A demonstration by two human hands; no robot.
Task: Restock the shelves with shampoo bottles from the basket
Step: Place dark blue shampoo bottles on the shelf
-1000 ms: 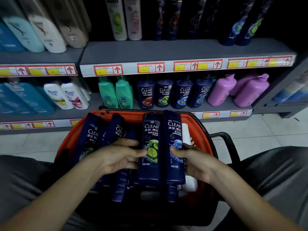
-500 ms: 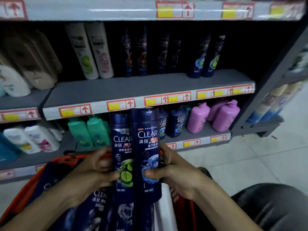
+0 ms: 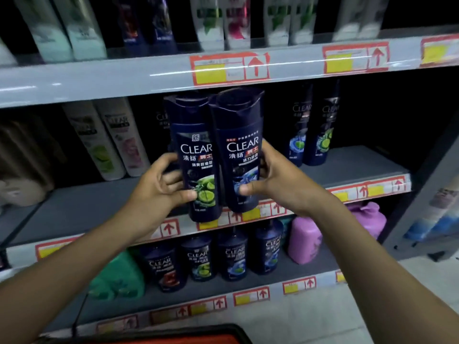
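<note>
Two dark blue CLEAR shampoo bottles are held upright side by side in front of the middle shelf (image 3: 347, 167). My left hand (image 3: 161, 187) grips the lime-label bottle (image 3: 196, 155). My right hand (image 3: 275, 180) grips the blue-label bottle (image 3: 242, 150). Their bases hang at the level of the shelf's front price strip. Only the rim of the orange basket (image 3: 173, 336) shows at the bottom edge.
Behind the held pair, two more dark CLEAR bottles (image 3: 313, 135) stand at the right of the middle shelf and white bottles (image 3: 109, 140) at the left. The lower shelf carries dark pump bottles (image 3: 213, 259), pink jugs (image 3: 305, 239) and a green one (image 3: 116, 279). The upper shelf (image 3: 99, 78) overhangs.
Both hands have lifted the two bottles out of the basket and up to the middle shelf. The view has tilted up, so the basket has nearly dropped out of sight.
</note>
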